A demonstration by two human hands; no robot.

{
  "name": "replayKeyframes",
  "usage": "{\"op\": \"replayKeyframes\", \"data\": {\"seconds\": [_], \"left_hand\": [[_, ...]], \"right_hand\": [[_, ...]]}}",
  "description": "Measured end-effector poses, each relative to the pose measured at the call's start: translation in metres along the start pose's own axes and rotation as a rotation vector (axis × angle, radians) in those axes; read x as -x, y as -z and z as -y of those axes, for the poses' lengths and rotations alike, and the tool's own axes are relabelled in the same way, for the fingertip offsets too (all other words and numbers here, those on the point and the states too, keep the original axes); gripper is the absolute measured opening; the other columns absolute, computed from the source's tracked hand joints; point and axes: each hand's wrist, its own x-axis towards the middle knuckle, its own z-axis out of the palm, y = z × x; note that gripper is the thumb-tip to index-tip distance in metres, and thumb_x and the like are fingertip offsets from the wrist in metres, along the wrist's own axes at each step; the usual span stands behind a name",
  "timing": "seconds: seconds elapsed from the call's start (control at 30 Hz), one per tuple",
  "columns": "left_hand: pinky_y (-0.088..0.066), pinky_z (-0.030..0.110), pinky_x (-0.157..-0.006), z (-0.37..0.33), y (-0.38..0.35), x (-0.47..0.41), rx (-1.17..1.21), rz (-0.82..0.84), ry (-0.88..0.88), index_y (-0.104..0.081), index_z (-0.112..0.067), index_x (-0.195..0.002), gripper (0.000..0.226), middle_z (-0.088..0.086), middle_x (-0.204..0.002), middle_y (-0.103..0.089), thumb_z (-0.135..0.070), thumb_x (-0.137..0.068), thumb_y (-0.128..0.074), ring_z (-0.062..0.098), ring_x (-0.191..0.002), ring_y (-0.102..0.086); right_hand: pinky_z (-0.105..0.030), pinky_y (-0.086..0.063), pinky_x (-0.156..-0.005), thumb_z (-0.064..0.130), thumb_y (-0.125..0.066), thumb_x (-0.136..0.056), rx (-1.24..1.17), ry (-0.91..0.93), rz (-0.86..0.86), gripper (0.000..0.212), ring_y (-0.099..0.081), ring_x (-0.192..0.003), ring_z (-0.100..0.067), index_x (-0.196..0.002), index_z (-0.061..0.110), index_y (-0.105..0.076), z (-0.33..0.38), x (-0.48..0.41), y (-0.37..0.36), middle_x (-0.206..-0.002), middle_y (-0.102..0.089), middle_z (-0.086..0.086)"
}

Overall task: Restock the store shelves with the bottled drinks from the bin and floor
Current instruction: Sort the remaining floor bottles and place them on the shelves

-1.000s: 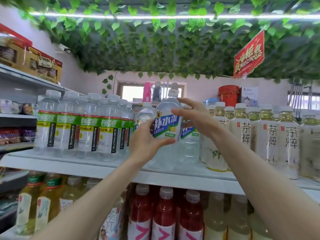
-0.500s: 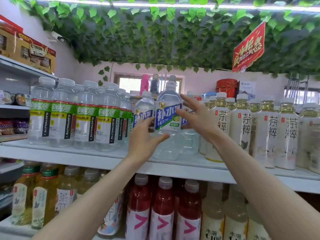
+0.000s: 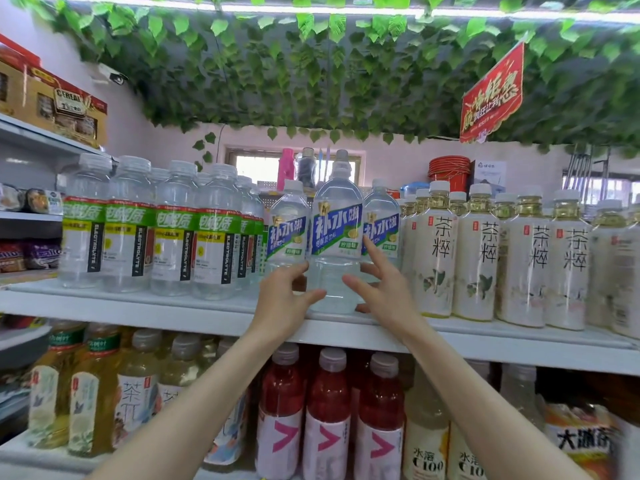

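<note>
A clear bottled drink with a blue and green label (image 3: 336, 233) stands upright on the white upper shelf (image 3: 173, 311), at the front of a row of two like bottles (image 3: 287, 237) (image 3: 381, 228). My left hand (image 3: 282, 303) holds its lower part, thumb across the front and fingers round the left side. My right hand (image 3: 382, 289) touches the bottle's right side with straight fingers, the index pointing up along the label. The bin and the floor are out of view.
Green-labelled electrolyte bottles (image 3: 173, 233) fill the shelf to the left and white tea bottles (image 3: 479, 258) to the right. Below stand red drinks (image 3: 327, 410), yellow teas (image 3: 90, 393) and C100 bottles (image 3: 426, 452). Fake ivy and a red sign (image 3: 491, 95) hang overhead.
Both hands have slid down from the label to the bottle's lower part. The bottle has gone from held at the row to standing on the shelf.
</note>
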Motion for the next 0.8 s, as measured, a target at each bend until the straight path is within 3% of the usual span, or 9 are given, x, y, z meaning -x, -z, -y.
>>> {"op": "replayKeyframes", "data": {"seconds": [0.07, 0.17, 0.27, 0.5, 0.6, 0.7, 0.8], "left_hand": [[-0.047, 0.026, -0.082, 0.001, -0.002, -0.001, -0.024, -0.028, 0.004, -0.065, -0.01, -0.118, 0.047, 0.001, -0.095, -0.068, -0.021, -0.075, -0.079, 0.015, -0.087, -0.062], [-0.047, 0.034, -0.078, 0.002, -0.005, 0.0, -0.065, -0.063, -0.03, -0.069, -0.013, -0.087, 0.018, 0.004, -0.082, -0.066, -0.022, -0.075, -0.079, 0.02, -0.08, -0.062], [-0.046, 0.04, -0.075, 0.005, -0.007, 0.0, -0.114, -0.1, -0.044, -0.057, -0.009, -0.068, 0.027, 0.012, -0.075, -0.064, -0.024, -0.073, -0.079, 0.026, -0.077, -0.061], [-0.049, 0.044, -0.076, 0.004, -0.007, -0.002, -0.124, -0.148, -0.065, -0.051, -0.021, -0.07, 0.03, 0.019, -0.075, -0.068, -0.024, -0.071, -0.081, 0.033, -0.078, -0.063], [-0.048, 0.045, -0.072, 0.006, -0.009, -0.004, -0.182, -0.156, -0.093, -0.061, -0.013, -0.068, 0.024, 0.016, -0.07, -0.066, -0.027, -0.074, -0.079, 0.031, -0.072, -0.061], [-0.047, 0.044, -0.072, 0.007, -0.011, -0.004, -0.203, -0.172, -0.102, -0.058, -0.014, -0.066, 0.025, 0.016, -0.071, -0.066, -0.028, -0.075, -0.078, 0.032, -0.073, -0.061], [-0.045, 0.043, -0.072, 0.007, -0.011, -0.005, -0.229, -0.183, -0.098, -0.063, 0.0, -0.066, 0.033, 0.012, -0.069, -0.066, -0.028, -0.077, -0.077, 0.031, -0.073, -0.06]], "right_hand": [[-0.033, -0.057, -0.069, 0.023, -0.065, -0.091, 0.021, -0.004, -0.006, 0.072, -0.061, -0.096, -0.011, -0.146, 0.045, -0.024, 0.0, -0.002, 0.0, -0.123, -0.048, 0.001], [-0.034, -0.057, -0.074, 0.023, -0.065, -0.09, 0.029, -0.005, -0.001, 0.072, -0.061, -0.093, -0.012, -0.145, 0.046, -0.024, -0.002, -0.004, 0.0, -0.12, -0.047, 0.001], [-0.027, -0.056, -0.073, 0.022, -0.067, -0.089, 0.033, 0.013, -0.007, 0.07, -0.061, -0.098, -0.017, -0.136, 0.052, -0.023, -0.004, -0.006, 0.001, -0.114, -0.049, 0.0], [-0.032, -0.057, -0.076, 0.022, -0.071, -0.086, 0.009, -0.009, -0.04, 0.073, -0.059, -0.108, -0.021, -0.145, 0.039, -0.031, -0.008, -0.012, -0.002, -0.113, -0.053, -0.002], [-0.031, -0.057, -0.076, 0.021, -0.071, -0.086, 0.018, -0.014, -0.048, 0.072, -0.06, -0.103, -0.019, -0.144, 0.039, -0.032, -0.009, -0.014, -0.002, -0.109, -0.054, 0.0], [-0.033, -0.058, -0.078, 0.022, -0.071, -0.085, 0.026, -0.018, -0.072, 0.071, -0.061, -0.09, -0.016, -0.144, 0.037, -0.034, -0.01, -0.015, -0.003, -0.101, -0.055, 0.004], [-0.032, -0.058, -0.077, 0.021, -0.072, -0.085, 0.027, -0.019, -0.085, 0.07, -0.06, -0.084, -0.011, -0.144, 0.034, -0.036, -0.009, -0.015, -0.004, -0.095, -0.055, 0.009]]}}
